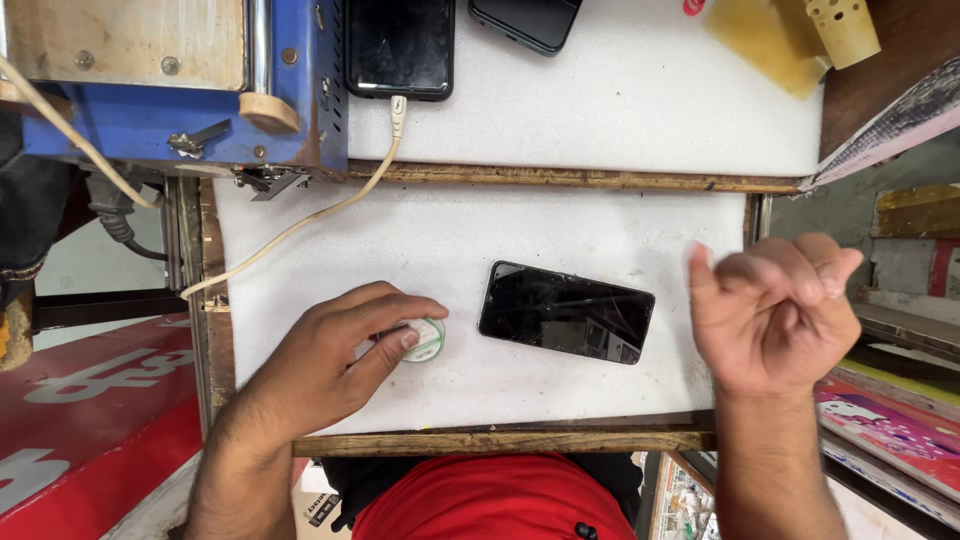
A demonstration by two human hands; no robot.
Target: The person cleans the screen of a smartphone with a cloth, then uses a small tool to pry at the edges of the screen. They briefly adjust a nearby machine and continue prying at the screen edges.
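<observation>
Head view, left hand [335,355] gripping spool [428,340], phone [566,312] beside

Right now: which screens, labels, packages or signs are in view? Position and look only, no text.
Cracked phone: mid-bench between the hands, black rectangle, dark screen.
Charging phone: top centre on the shelf, black, cream cable plugged in.
Third phone: top edge, black, cut off.
Round tub: under left hand, white with green rim.
Red sign: lower left, red with white marks.
Printed sheets: lower right, pink and multicoloured.
</observation>
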